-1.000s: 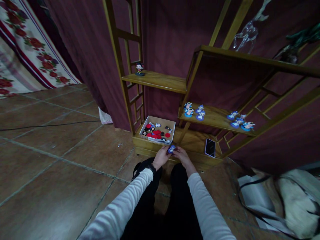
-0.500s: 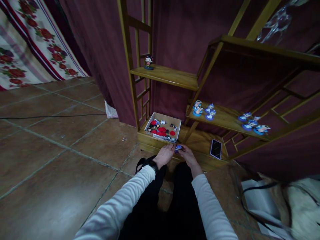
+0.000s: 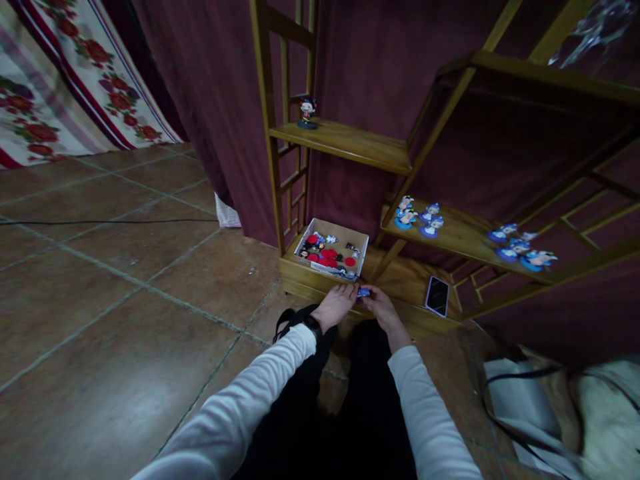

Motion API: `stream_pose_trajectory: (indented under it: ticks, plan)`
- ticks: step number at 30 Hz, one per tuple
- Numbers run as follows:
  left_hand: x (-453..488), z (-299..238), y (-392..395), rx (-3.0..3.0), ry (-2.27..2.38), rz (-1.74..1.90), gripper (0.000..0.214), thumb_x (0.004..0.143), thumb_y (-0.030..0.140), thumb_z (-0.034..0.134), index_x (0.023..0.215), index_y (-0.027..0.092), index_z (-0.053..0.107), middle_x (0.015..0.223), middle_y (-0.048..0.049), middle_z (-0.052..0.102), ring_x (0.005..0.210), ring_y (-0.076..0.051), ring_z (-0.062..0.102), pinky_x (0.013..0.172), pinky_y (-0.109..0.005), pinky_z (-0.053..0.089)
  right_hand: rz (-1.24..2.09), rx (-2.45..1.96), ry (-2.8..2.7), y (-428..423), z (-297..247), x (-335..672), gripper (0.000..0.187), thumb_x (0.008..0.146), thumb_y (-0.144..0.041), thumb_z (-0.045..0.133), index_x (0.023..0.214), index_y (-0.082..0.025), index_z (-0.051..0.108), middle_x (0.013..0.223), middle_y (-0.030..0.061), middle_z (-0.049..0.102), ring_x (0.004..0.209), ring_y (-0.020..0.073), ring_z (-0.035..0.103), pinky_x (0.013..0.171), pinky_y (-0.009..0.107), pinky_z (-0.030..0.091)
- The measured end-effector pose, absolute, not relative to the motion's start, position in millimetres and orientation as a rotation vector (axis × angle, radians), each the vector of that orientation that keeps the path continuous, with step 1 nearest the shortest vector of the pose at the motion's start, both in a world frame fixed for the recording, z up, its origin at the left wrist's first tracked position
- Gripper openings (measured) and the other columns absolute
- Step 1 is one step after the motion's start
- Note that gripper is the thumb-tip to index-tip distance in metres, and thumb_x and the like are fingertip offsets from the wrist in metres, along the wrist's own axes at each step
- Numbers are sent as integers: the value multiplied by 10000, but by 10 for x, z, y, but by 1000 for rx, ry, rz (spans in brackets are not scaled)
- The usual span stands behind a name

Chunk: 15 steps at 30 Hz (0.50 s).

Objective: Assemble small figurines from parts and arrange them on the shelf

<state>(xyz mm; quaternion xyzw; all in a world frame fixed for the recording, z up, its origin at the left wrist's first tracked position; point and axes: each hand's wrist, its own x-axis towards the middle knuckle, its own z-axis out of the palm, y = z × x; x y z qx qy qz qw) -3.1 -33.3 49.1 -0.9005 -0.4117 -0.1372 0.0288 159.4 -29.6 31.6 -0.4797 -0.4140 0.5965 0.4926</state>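
Note:
Between my two hands, just in front of the shelf's low base, is a small purple-blue figurine. My left hand is closed on it from the left, its fingertips near the box edge. From the right, the fingers of my right hand pinch it too; they partly cover it. Right behind my hands stands an open cardboard box with white outer walls. Inside lie red discs and several small figure parts, among them a white one.
Several blue and purple figurines stand on the middle shelf, more to its right. A dark-haired figurine is on the upper left shelf. A phone lies on the base. Bags rest on the floor at right.
The view has shifted slightly, so the shelf and box appear a little further right and higher. Both hands still hold the figurine, which appears turned somewhat between the fingers.

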Motion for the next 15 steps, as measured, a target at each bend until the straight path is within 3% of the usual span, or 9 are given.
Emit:
stream_pose_trajectory:
  ticks: [15]
  plan:
    - [-3, 468, -357, -2783, -1222, -417, 467, 843, 72, 268, 1307, 55, 317, 1150, -185, 529, 1080, -236, 494, 895, -384, 356, 1488, -1157, -992, -327, 337, 1632, 388, 509, -223, 717, 882, -224, 610, 882, -6, 637, 840, 171, 585, 821, 361, 485]
